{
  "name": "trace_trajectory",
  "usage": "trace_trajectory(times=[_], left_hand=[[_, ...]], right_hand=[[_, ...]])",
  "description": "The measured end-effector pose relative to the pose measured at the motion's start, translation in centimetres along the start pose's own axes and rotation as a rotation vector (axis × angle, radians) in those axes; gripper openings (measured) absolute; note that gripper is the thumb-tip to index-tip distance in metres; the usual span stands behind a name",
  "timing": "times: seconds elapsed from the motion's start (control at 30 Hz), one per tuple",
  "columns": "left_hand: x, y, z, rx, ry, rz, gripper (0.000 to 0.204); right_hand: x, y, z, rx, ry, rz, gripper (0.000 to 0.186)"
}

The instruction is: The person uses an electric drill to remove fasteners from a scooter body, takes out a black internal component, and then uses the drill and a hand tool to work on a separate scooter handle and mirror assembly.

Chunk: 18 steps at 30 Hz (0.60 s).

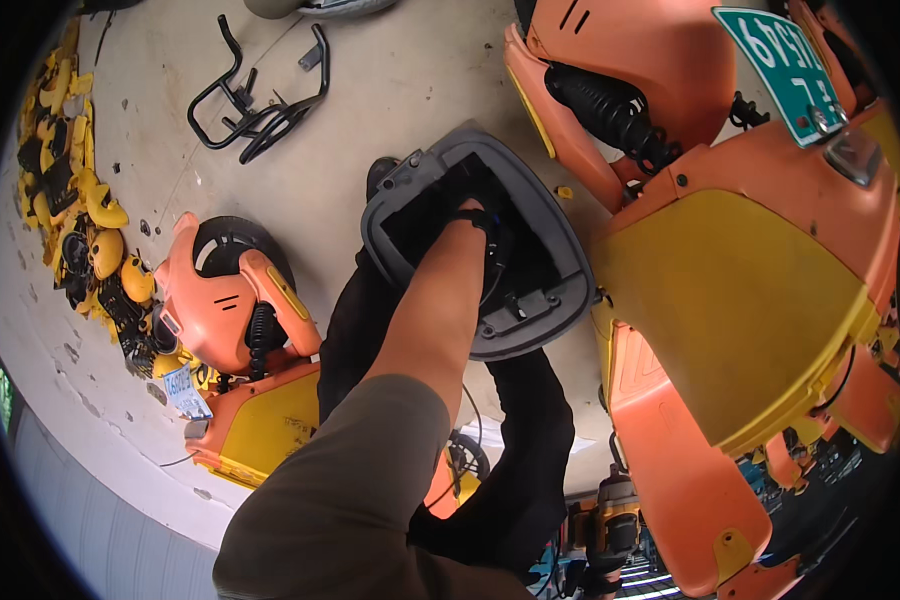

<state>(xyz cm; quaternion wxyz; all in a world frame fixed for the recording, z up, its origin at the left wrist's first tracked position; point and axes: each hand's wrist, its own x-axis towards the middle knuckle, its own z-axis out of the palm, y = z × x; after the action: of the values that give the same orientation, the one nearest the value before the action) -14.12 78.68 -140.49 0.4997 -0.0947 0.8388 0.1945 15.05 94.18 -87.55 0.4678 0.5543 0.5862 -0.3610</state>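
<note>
the pale concrete floor (pixel 410 70) in here is scuffed and flecked with dark specks. a bent black tubular frame (pixel 288 117) lies on its far stretch. an orange-and-yellow scooter (pixel 210 282) stands at the left, a second scooter (pixel 740 300) at the right with a small yellow scrap (pixel 564 192) near it, and a heap of yellow and black plastic parts (pixel 107 252) sprawls far left.

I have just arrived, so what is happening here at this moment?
The person's left hand is inside an open grey tub; it is too dark there to tell whether it grips anything. The right hand is not in view. Orange-and-yellow scooters are on both sides, and a bent black metal frame lies on the floor beyond the tub.
</note>
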Motion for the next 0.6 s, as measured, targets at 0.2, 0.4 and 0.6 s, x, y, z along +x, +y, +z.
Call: trace_trajectory(times=[0.2, 0.4, 0.6], left_hand=[[4.7, -1.8, 1.8, 0.003, -0.007, -0.019, 0.023], [6.8, -1.9, 2.8, 0.010, -0.042, -0.019, 0.024], [7.2, -2.5, 2.4, 0.009, -0.115, -0.017, 0.025]], right_hand=[[4.7, -1.2, -0.6, -0.033, -0.027, 0.080, 0.026], [6.8, -2.4, -1.0, -0.040, -0.018, 0.099, 0.026], [7.1, -3.3, -0.4, -0.021, -0.016, 0.098, 0.027]])
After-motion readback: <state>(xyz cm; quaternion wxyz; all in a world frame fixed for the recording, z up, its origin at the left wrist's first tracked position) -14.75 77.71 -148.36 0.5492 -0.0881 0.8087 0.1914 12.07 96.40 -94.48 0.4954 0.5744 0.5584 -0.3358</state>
